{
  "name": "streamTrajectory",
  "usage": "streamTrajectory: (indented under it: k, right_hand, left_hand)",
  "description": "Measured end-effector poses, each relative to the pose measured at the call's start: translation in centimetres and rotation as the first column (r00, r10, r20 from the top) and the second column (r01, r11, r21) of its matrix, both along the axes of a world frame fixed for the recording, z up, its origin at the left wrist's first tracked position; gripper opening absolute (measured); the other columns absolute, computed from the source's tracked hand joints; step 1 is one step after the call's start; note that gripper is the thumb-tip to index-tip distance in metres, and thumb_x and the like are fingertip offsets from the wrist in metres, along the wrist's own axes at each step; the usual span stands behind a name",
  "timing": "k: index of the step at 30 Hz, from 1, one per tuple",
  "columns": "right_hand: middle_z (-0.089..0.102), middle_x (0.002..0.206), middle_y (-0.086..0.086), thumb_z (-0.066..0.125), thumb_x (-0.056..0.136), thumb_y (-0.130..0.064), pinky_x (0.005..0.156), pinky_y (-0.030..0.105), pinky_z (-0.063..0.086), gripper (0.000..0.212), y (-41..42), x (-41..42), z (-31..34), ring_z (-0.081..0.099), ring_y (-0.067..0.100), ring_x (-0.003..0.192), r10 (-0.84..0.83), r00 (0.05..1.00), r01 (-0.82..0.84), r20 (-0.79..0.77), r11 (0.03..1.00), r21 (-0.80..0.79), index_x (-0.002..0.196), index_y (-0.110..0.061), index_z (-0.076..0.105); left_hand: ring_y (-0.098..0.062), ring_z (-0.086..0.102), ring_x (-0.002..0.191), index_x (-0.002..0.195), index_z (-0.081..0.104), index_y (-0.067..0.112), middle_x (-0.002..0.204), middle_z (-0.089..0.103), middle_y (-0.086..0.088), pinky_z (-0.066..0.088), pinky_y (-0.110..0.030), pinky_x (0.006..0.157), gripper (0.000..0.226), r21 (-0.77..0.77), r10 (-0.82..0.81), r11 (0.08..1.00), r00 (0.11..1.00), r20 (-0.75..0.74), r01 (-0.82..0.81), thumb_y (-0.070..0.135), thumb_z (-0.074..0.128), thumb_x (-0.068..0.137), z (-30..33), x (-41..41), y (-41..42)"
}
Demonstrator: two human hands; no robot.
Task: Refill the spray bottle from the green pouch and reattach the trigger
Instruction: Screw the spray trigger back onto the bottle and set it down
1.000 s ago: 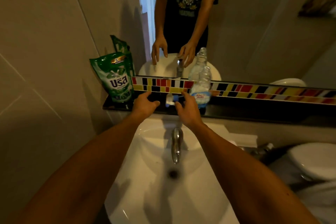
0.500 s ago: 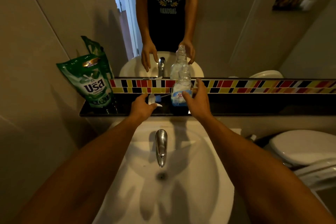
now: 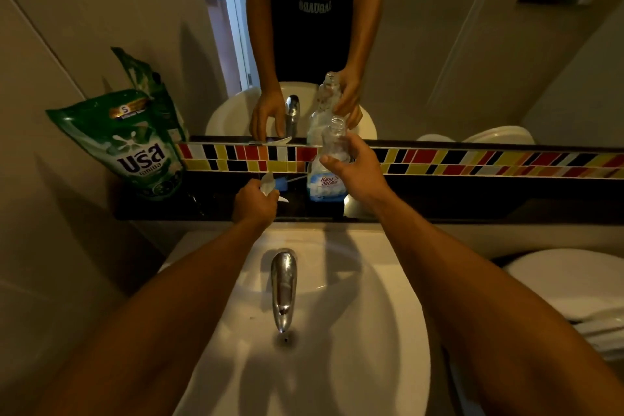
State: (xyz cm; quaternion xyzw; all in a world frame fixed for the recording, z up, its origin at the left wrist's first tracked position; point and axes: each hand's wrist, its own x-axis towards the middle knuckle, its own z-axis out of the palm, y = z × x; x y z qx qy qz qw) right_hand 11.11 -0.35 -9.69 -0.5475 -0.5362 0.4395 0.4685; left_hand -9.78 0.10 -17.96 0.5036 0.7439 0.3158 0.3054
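Nearest the camera, the white sink (image 3: 354,331) lies under both forearms with its chrome tap (image 3: 284,287) pointing down the middle, a sensible spot to work over, since any spill would likely run into the basin. Just beyond its far edge runs a dark shelf (image 3: 472,203) that carries everything for the job. The left hand (image 3: 255,203) rests at the shelf's front edge, fingers curled around the white-and-blue trigger (image 3: 274,183), which is already off the bottle and kept low on the shelf, out of the way of the pouring. The right hand (image 3: 358,169) is wrapped around the clear spray bottle (image 3: 326,176) at its waist, above the label; the bottle stands upright on the shelf with its neck open and only a little blue liquid at the bottom, so the grip seems meant to steady it or bring it forward for filling. Farther left, well apart from both hands, the green pouch (image 3: 135,145) leans against the wall, untouched. Behind it all, the tile strip (image 3: 472,162) and mirror (image 3: 439,44) repeat the scene.
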Motion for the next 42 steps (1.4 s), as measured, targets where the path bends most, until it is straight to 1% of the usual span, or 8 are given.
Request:
streamTrajectory:
  k: [7, 13, 18, 22, 29, 32, 37, 42]
  right_hand:
    - [0.066, 0.131, -0.005, 0.076, 0.092, -0.017, 0.084, 0.031, 0.062, 0.047, 0.5, 0.5, -0.5, 0.067, 0.012, 0.116, 0.052, 0.999, -0.052, -0.018, 0.999, -0.007, 0.134, -0.027, 0.057]
    - [0.067, 0.128, -0.005, 0.076, 0.092, -0.017, 0.093, 0.041, 0.061, 0.043, 0.1, 0.6, -0.4, 0.067, 0.013, 0.115, 0.045, 0.999, -0.045, -0.029, 0.999, 0.002, 0.129, -0.029, 0.058]
    - [0.068, 0.126, -0.002, 0.075, 0.091, -0.014, 0.095, 0.046, 0.06, 0.042, -0.6, 0.7, -0.2, 0.068, 0.015, 0.114, 0.02, 0.999, -0.019, -0.026, 1.0, 0.013, 0.13, -0.02, 0.059]
    - [0.066, 0.131, 0.001, 0.076, 0.091, -0.017, 0.099, 0.049, 0.057, 0.049, -1.7, 0.9, 0.2, 0.064, 0.017, 0.119, -0.006, 1.0, 0.006, -0.012, 1.0, 0.018, 0.136, -0.02, 0.057]
    - [0.061, 0.124, -0.004, 0.076, 0.092, -0.02, 0.095, 0.045, 0.058, 0.051, -4.9, 1.5, 2.0, 0.063, 0.017, 0.115, 0.001, 0.998, -0.006, 0.061, 0.998, 0.07, 0.134, -0.028, 0.048]
    - [0.061, 0.113, -0.012, 0.074, 0.093, -0.02, 0.085, 0.037, 0.059, 0.045, -6.4, 1.7, 2.7, 0.064, 0.013, 0.108, -0.002, 0.998, -0.003, 0.055, 0.996, 0.088, 0.127, -0.033, 0.049]
    - [0.064, 0.107, -0.009, 0.076, 0.092, -0.023, 0.069, 0.021, 0.056, 0.045, -8.8, 2.3, 3.6, 0.067, 0.01, 0.095, -0.029, 0.998, 0.023, 0.053, 0.995, 0.097, 0.123, -0.043, 0.051]
    - [0.062, 0.111, -0.009, 0.076, 0.092, -0.026, 0.072, 0.026, 0.054, 0.054, -10.1, 3.4, 4.4, 0.064, 0.009, 0.099, -0.034, 0.995, 0.028, 0.088, 0.997, 0.066, 0.137, -0.04, 0.049]
  left_hand:
    - [-0.027, 0.065, 0.093, 0.112, 0.062, 0.01, 0.105, 0.066, -0.01, 0.05, -0.035, 0.071, 0.027, 0.015, 0.04, 0.999, 0.999, 0.004, -0.04, 0.025, 0.068, 0.091, -1.0, 0.1, 0.7]
    - [-0.029, 0.067, 0.092, 0.11, 0.065, 0.005, 0.101, 0.069, -0.014, 0.056, -0.042, 0.078, 0.026, -0.019, 0.053, 0.998, 0.998, 0.035, -0.052, 0.024, 0.068, 0.092, -1.2, 0.2, 0.3]
    - [-0.022, 0.063, 0.079, 0.108, 0.069, 0.002, 0.087, 0.066, -0.009, 0.05, -0.031, 0.065, 0.023, -0.02, 0.045, 0.999, 0.942, 0.333, -0.04, 0.015, 0.07, 0.09, -0.4, -0.6, 0.0]
    - [-0.023, 0.065, 0.089, 0.117, 0.064, 0.011, 0.1, 0.068, -0.008, 0.055, -0.033, 0.073, 0.028, 0.004, 0.017, 1.0, 0.855, 0.518, -0.022, 0.014, 0.07, 0.09, 1.9, -2.3, -0.5]
    - [-0.01, 0.056, 0.068, 0.118, 0.059, 0.01, 0.095, 0.064, -0.01, 0.034, -0.018, 0.043, 0.024, 0.054, 0.035, 0.994, 0.738, 0.674, -0.096, 0.014, 0.064, 0.094, 8.4, -4.8, -1.1]
    - [-0.009, 0.058, 0.06, 0.128, 0.052, 0.009, 0.087, 0.062, -0.006, 0.043, -0.023, 0.051, 0.035, 0.102, 0.022, 0.985, 0.698, 0.716, -0.136, 0.012, 0.063, 0.095, 12.2, -5.4, -1.8]
    - [-0.028, 0.07, 0.102, 0.121, 0.042, 0.022, 0.127, 0.057, -0.014, 0.059, -0.045, 0.087, 0.044, 0.181, -0.003, 0.958, 0.623, 0.782, -0.224, 0.005, 0.067, 0.09, 18.1, -6.5, -3.2]
    - [-0.027, 0.072, 0.097, 0.127, 0.046, 0.021, 0.13, 0.054, -0.013, 0.063, -0.038, 0.075, 0.049, 0.218, -0.019, 0.938, 0.586, 0.81, -0.27, 0.005, 0.07, 0.088, 22.5, -7.5, -4.4]
